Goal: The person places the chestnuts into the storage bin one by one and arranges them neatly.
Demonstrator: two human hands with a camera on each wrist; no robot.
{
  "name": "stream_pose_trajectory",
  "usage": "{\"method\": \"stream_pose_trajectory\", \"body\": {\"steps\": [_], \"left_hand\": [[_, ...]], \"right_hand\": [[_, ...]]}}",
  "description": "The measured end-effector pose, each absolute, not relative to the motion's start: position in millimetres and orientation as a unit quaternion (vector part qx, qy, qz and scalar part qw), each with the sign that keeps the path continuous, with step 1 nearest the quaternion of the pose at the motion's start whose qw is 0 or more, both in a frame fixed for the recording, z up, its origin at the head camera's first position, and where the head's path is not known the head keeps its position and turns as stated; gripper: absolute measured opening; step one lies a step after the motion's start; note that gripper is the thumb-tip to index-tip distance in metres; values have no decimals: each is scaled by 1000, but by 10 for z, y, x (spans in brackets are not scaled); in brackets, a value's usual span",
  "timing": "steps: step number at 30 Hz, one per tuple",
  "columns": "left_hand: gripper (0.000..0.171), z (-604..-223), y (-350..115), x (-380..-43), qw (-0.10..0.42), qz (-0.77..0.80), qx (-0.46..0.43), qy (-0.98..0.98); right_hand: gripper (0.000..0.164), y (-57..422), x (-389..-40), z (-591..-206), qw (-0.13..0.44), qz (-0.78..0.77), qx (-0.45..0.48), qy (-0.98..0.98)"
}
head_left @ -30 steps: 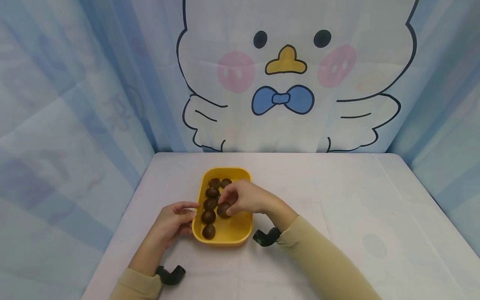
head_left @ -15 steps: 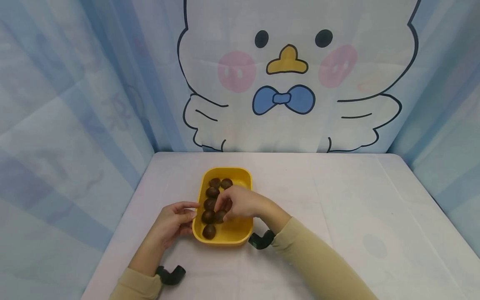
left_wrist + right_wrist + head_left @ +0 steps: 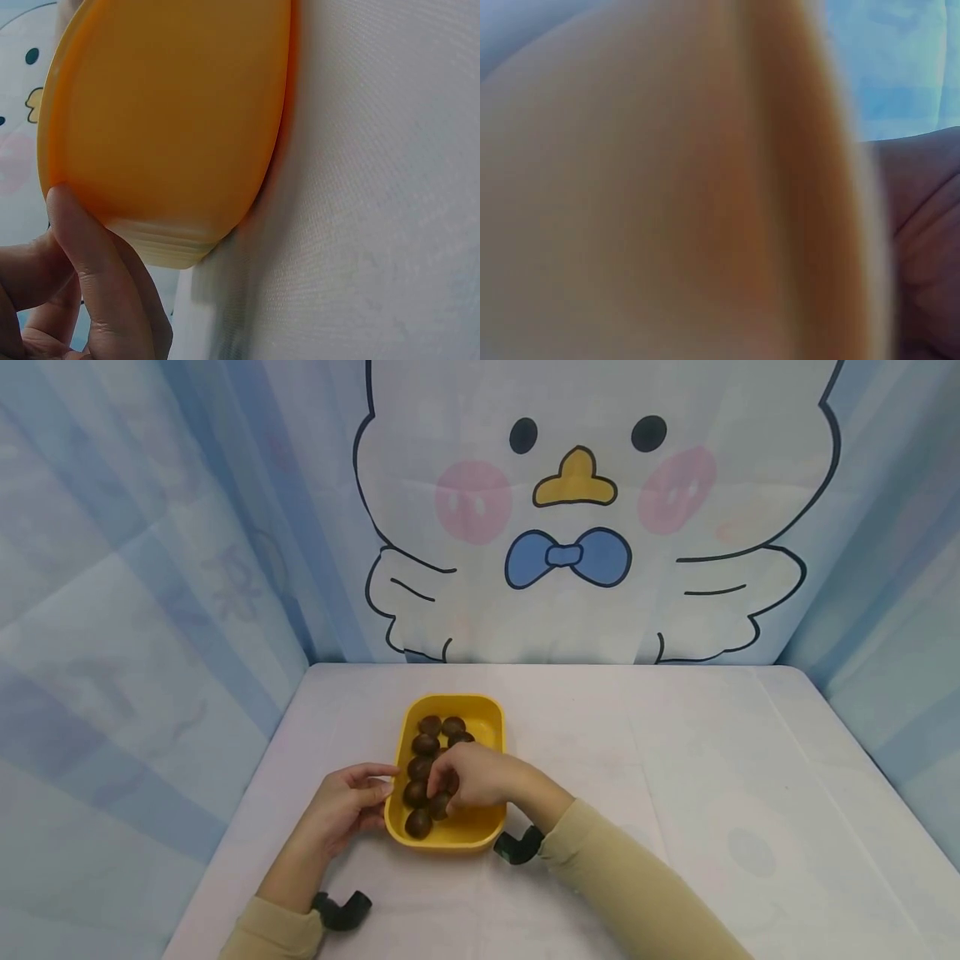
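Note:
A yellow tray [image 3: 468,837] on the table holds several brown chestnuts [image 3: 418,823], with a column along its left side and others beside it. My left hand [image 3: 348,797] is at the tray's left side, fingers and thumb holding its rim; in the left wrist view, a fingertip [image 3: 64,199] presses the edge. My right hand [image 3: 480,777] reaches in over the right side and pinches a chestnut [image 3: 440,806] beside the front end of the column. Its fingers partly hide the chestnuts behind. In the right wrist view, the blurred tray wall [image 3: 810,187] covers most of the work.
A white cloth [image 3: 675,793] covers the table. Patterned curtains [image 3: 150,610] hang on both sides, and a cartoon backdrop [image 3: 570,618] rises behind the table's far edge. A dark device [image 3: 342,911] is strapped to each wrist.
My right hand has moved toward the front and left of the tray with its chestnut, uncovering another chestnut near the back. The left hand and the tray have stayed put.

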State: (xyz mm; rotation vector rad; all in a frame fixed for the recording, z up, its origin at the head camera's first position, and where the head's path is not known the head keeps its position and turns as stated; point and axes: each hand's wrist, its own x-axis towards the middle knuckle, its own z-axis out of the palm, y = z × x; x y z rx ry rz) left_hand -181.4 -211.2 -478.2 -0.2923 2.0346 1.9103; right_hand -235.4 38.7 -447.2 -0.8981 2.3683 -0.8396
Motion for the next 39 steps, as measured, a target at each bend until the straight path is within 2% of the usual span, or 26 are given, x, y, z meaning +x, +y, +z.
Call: {"method": "stream_pose_trajectory", "body": {"steps": [12,23,32,39], "left_hand": [[42,-4780,-2108,-1816,168,678,-91,709],[42,-4781,-2121,-1815,168,676,-95,711],[41,-4781,-2119,-1813,167,678,-97,709],[41,-4776,-2118,-1811,167,675,-93,712]], "right_hand": [[22,295,-2263,-4456,224,-263,-285,894],[23,264,-2224,-4484,214,-259,-298,894],[22,316,-2273,-4467,211,-290,-291,887],[24,393,-2382,-4317,191,-328,-240,894]]}}
